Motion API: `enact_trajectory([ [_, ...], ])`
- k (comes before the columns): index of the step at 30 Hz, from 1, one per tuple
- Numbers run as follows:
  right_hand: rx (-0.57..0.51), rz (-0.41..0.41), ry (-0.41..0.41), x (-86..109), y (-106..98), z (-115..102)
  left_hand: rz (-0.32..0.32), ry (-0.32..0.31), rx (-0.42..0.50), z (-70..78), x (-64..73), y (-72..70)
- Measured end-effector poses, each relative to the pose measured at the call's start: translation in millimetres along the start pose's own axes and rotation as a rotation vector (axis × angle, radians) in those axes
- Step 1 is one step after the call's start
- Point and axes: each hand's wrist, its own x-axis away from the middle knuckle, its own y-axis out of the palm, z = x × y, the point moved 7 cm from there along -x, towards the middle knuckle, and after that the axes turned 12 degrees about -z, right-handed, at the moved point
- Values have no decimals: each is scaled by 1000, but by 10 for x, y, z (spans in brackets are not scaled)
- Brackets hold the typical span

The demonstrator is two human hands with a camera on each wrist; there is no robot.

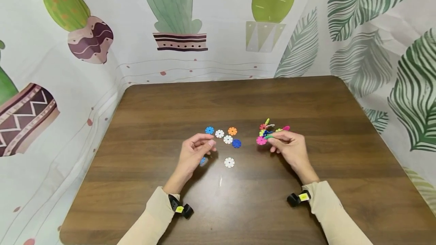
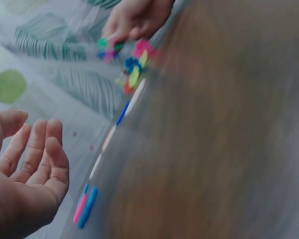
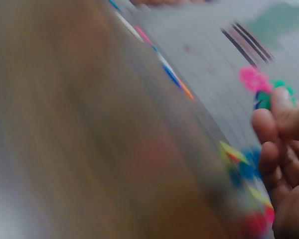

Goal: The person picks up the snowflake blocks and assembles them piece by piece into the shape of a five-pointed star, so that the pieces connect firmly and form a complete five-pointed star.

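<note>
Thumb and fingers of my right hand (image 1: 292, 147) pinch a green slotted plastic disc (image 1: 269, 136), held above the table. Joined to it are a pink disc (image 1: 261, 140) and a dark blue piece, seen blurred in the right wrist view. Just behind that hand lies a cluster of joined discs (image 1: 263, 127) in red, yellow-green, white, blue and pink, partly hidden by the fingers. My left hand (image 1: 195, 150) hovers over the table with loosely bent fingers and holds nothing. A blue disc (image 1: 203, 160) lies partly hidden beneath it.
Loose discs lie flat mid-table: a light blue disc (image 1: 209, 130), an orange disc (image 1: 232, 131), a dark blue disc (image 1: 236, 143), and several white ones, one white disc (image 1: 229, 162) nearer me. The wooden table (image 1: 218, 101) meets a cactus-patterned backdrop (image 1: 225, 59).
</note>
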Motion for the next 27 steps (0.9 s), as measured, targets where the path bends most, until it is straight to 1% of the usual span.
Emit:
enact_trajectory([
  [3,61,10,77,12,-257,66,54,12,-2,-2,-14,-144],
  [5,97,13,116,22,-384,86,71,19,-4,2,-25,-194],
  [7,130,3,144,26,-460,95,78,21,-10,3,-37,-214],
  [9,179,-20,165,28,-491,95,83,19,-10,3,-42,-218],
  [13,282,-66,198,41,-490,81,94,19,-11,-13,-38,-219],
  [17,397,-72,222,74,-513,39,97,25,-27,-33,-6,-204],
  [19,461,-56,209,99,-535,0,98,29,-37,-39,18,-188],
  [22,529,1,152,129,-568,-86,96,37,-60,-11,34,-164],
  [24,537,51,109,141,-592,-145,91,44,-73,19,24,-151],
  [27,491,126,49,157,-623,-224,86,47,-91,61,6,-146],
])
